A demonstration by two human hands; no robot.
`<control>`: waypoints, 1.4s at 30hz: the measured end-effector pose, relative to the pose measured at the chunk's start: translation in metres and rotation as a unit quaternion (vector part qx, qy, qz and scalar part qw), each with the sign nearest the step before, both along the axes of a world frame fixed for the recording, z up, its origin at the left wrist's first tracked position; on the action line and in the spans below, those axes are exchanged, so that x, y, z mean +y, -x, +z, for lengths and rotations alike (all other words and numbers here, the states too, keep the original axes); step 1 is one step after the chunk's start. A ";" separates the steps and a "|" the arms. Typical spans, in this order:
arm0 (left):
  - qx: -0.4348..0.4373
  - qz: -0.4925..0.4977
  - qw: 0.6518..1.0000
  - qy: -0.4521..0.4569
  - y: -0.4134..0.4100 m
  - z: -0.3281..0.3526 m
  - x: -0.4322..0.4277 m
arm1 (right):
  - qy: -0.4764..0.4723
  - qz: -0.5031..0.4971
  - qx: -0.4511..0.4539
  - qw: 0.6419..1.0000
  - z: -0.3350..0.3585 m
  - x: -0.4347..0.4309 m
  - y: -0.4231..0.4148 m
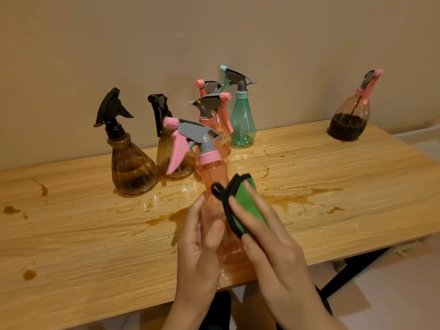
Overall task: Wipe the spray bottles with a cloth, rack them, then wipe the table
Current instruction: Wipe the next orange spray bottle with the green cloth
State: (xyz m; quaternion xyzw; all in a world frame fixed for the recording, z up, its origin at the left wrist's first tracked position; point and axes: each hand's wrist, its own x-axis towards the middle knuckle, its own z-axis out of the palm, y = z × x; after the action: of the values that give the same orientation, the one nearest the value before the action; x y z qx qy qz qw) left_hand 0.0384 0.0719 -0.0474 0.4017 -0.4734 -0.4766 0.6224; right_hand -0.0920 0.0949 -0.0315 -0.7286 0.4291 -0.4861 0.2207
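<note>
From the head view, your left hand [200, 253] grips the lower body of an orange spray bottle [212, 184], fingers curled round its far side and the thumb lying across the front. The bottle is lifted off the tabletop [345, 210] and held above its near edge. It tilts away from you, with its pink trigger and grey head pointing left.

Your right hand [271, 246] holds a green cloth [250, 206] with a black trim against the bottle's right side. The fingers lie over the cloth and the thumb pinches its lower edge.

Behind the held bottle, a cluster stands near the wall:
- two brown bottles with black spray heads, one at the left [131, 167] and one just beside it [171, 160]
- an orange bottle with a pink nozzle [220, 129]
- a second pink-nozzled bottle [207, 86] behind that one, mostly hidden
- a teal bottle [242, 120] at the cluster's right

Well apart, at the far right of the tabletop, stands a bottle holding dark liquid [348, 117].

Brown spills [297, 198] streak the wood around the cluster and towards you, with separate spots at the left edge.
</note>
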 end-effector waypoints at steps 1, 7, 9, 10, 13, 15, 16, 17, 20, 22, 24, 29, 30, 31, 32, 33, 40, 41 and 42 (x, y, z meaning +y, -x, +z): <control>0.019 0.003 1.000 -0.006 0.000 0.001 -0.001 | -0.002 -0.011 -0.003 1.000 -0.007 0.006 -0.003; 0.006 -0.037 0.999 0.004 -0.003 0.001 0.002 | -0.133 -0.005 -0.134 0.982 0.004 0.000 -0.003; -0.026 -0.052 0.998 0.017 -0.004 0.000 0.003 | -0.175 0.034 -0.203 0.963 0.013 -0.011 0.004; -0.036 -0.060 0.997 0.019 -0.004 -0.001 0.003 | -0.192 0.045 -0.224 0.954 0.015 -0.013 0.006; -0.022 -0.058 0.998 0.016 -0.001 0.001 0.004 | -0.172 0.027 -0.218 0.960 0.013 -0.009 0.004; -0.027 -0.038 0.999 0.020 -0.001 0.004 0.004 | -0.140 -0.005 -0.187 0.972 0.007 -0.003 0.001; -0.033 -0.037 0.998 0.024 0.000 0.004 0.004 | -0.121 -0.020 -0.171 0.978 0.003 -0.002 0.000; -0.035 -0.042 0.998 0.023 0.000 0.004 0.004 | -0.105 -0.032 -0.156 0.982 0.001 -0.001 -0.001; -0.042 -0.045 0.998 0.028 -0.001 0.000 0.004 | -0.058 -0.042 -0.110 0.991 -0.001 -0.002 -0.006; -0.034 -0.055 0.998 0.024 -0.001 0.001 0.004 | -0.032 -0.031 -0.092 0.995 -0.001 -0.003 -0.008; -0.044 -0.062 0.997 0.026 -0.001 0.001 0.005 | -0.025 -0.023 -0.092 0.995 -0.002 -0.004 -0.011; -0.050 -0.021 0.998 0.038 -0.004 -0.004 0.005 | -0.072 -0.047 -0.121 0.989 -0.012 0.006 -0.015; -0.071 -0.007 0.996 0.045 -0.005 -0.006 0.005 | -0.081 -0.046 -0.133 0.987 -0.013 0.009 -0.016; -0.092 0.004 0.994 0.052 -0.006 -0.007 0.005 | -0.090 -0.041 -0.141 0.985 -0.014 0.010 -0.017; -0.106 0.011 0.993 0.055 -0.007 -0.007 0.005 | -0.093 -0.037 -0.145 0.984 -0.015 0.011 -0.017; -0.109 0.010 0.992 0.055 -0.007 -0.006 0.005 | -0.091 -0.036 -0.144 0.985 -0.015 0.012 -0.017; -0.063 -0.024 0.997 0.031 0.000 -0.001 0.004 | -0.074 -0.033 -0.118 0.990 -0.007 -0.007 -0.002; -0.063 -0.023 0.997 0.028 0.000 -0.002 0.004 | -0.076 -0.033 -0.113 0.990 -0.005 -0.011 0.001; -0.064 -0.021 0.997 0.027 0.001 -0.001 0.004 | -0.081 -0.032 -0.113 0.990 -0.004 -0.013 0.003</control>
State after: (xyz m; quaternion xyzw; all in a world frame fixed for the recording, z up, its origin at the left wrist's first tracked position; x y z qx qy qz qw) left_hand 0.0374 0.0763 -0.0486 0.4046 -0.5334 -0.4494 0.5915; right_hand -0.0951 0.0816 -0.0357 -0.6348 0.4621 -0.5359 0.3104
